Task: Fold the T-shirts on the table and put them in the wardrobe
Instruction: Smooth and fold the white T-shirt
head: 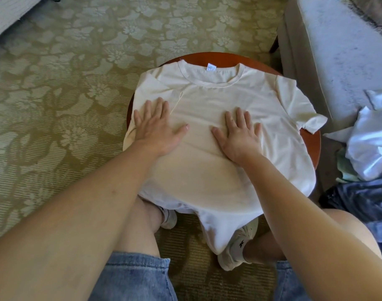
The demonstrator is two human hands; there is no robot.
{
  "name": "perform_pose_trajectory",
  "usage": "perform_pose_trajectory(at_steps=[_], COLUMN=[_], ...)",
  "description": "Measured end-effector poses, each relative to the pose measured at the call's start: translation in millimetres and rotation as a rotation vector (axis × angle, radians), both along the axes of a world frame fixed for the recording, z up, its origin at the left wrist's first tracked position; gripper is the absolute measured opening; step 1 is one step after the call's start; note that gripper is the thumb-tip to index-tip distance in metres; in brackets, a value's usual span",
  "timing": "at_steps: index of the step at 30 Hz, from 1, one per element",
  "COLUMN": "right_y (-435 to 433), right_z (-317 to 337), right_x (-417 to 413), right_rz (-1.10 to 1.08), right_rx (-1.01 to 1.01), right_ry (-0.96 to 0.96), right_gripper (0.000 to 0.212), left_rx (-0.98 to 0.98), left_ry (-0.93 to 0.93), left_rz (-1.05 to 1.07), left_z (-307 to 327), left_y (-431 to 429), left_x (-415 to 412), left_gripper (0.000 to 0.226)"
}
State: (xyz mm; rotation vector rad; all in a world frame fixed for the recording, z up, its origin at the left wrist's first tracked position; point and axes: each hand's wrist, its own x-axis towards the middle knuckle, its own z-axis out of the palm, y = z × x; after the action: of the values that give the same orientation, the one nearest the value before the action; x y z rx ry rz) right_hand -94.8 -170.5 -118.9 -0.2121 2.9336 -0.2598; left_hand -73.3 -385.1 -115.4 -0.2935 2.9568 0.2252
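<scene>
A cream T-shirt [207, 98] lies spread front-up over a small round wooden table [311, 146], collar at the far side, hem hanging off the near edge. Its right sleeve sticks out over the table's right rim. My left hand [157, 127] presses flat on the shirt's left chest, fingers straight. My right hand [240, 133] lies flat on the middle of the shirt, fingers spread. A thin loop of thread [178, 101] lies on the cloth beside my left fingertips.
A pile of white, pale green and dark blue garments [370, 148] lies at the right beside the table. A grey upholstered seat [337, 51] stands at the back right. Patterned carpet [66, 94] surrounds the table. My knees and shoes are under the near edge.
</scene>
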Motion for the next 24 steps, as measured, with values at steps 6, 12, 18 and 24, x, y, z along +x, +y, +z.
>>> perform_pose_trajectory(at_steps=[6,12,18,24], right_y=[4.0,53.0,111.8,137.5], right_z=[8.3,8.1,19.8,16.2], right_x=[17.2,23.6,8.3,4.4], right_rz=[-0.028,-0.258,-0.449,-0.653], right_rx=[-0.1,-0.127,-0.121,-0.414], right_ry=[-0.095,-0.014,0.022,0.178], right_gripper=[0.087,0.079,0.074,0.074], left_rx=[-0.02,-0.043,-0.134,-0.162], left_ry=[-0.018,-0.027,-0.115,0.004], left_rz=[-0.07,-0.091,0.022,-0.13], left_z=[0.6,2.3,25.0,35.5], left_y=[-3.2,-8.6,4.6,107.6], left_x=[10.8,15.6,0.2,-15.5], left_gripper=[0.086,0.084,0.088,0.067])
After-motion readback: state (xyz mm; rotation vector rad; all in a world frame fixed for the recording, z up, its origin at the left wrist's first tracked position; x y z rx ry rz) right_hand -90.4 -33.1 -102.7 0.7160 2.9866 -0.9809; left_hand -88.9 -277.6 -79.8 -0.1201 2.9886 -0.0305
